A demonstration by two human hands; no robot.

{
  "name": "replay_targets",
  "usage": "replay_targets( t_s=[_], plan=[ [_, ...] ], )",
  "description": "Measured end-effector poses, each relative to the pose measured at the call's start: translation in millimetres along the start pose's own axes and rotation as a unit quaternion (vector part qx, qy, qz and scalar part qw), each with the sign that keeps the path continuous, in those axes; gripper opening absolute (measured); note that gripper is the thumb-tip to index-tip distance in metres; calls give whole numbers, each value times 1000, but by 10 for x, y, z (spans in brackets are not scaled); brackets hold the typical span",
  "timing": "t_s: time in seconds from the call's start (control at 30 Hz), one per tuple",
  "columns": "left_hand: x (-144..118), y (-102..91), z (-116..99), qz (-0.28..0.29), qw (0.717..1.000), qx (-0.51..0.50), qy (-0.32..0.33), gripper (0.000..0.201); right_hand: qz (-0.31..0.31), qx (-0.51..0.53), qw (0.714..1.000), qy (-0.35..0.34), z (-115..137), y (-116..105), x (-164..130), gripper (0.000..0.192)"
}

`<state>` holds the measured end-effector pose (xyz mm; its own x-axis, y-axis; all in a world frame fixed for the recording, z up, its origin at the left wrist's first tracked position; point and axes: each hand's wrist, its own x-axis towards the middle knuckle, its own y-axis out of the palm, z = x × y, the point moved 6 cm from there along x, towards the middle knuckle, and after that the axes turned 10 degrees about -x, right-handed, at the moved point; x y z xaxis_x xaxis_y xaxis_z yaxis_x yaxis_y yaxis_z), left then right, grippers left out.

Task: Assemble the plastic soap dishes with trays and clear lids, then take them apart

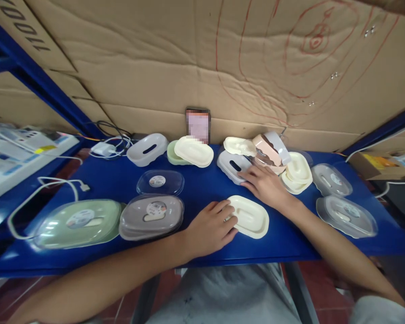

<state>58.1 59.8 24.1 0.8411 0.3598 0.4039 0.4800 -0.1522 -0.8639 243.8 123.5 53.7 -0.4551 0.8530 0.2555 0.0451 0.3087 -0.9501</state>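
Cardboard sheets marked with red pen lines wall off the back of a blue table, which is spread with plastic soap-dish parts sorted loosely by kind. At the far left, off the table's end, white boxes and a charger with its cable lie out of the way. Nearest the front edge on the left lies a green dish under a clear lid, and just beside it a grey stack of lidded dishes; both look finished and parked together. Behind them a single clear lid lies flat, and further back a white tray with a slot and a pale green dish capped in cream rest near the wall, below a propped phone.

The left hand lies palm down with loosely curled fingers resting on the left rim of a cream soap dish, steadying it near the front edge; it grips nothing. The right hand reaches past it, fingers spread flat, fingertips touching a grey slotted tray at the foot of a heap of pink, cream and grey parts; it also holds nothing. Right of the heap, cream dishes are stacked, and two clear lids lie apart at the right end, within reach.
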Motion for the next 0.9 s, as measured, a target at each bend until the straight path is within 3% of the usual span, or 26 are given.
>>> replay_targets(
  t_s=[0.07,0.13,0.27,0.47,0.57,0.63,0.73,0.83,0.9],
  plan=[
    [19,-34,-2,-19,1000,8,-2,17,-35,50,998,1,-59,-125,-360,32],
    [37,-92,-1,-51,999,15,-8,33,-50,101,994,9,-62,-220,-711,33],
    [50,-131,25,-75,997,13,-16,54,-31,164,985,36,138,-239,-1213,36],
    [39,32,67,-10,1000,-25,4,32,-85,97,988,82,603,-129,-1414,35],
    [43,58,48,-3,999,-16,28,29,-75,70,992,76,695,-97,-1418,35],
    [51,45,35,-6,999,-9,36,27,-65,80,994,48,615,-134,-1404,37],
    [64,17,17,1,999,-8,31,25,-86,63,993,54,200,-292,-1303,39],
    [66,0,6,16,1000,-2,13,29,-126,-18,986,107,-287,-434,-1023,36],
    [63,-8,14,16,1000,12,-1,34,-116,-49,989,78,-402,-395,-723,36]
  ],
)
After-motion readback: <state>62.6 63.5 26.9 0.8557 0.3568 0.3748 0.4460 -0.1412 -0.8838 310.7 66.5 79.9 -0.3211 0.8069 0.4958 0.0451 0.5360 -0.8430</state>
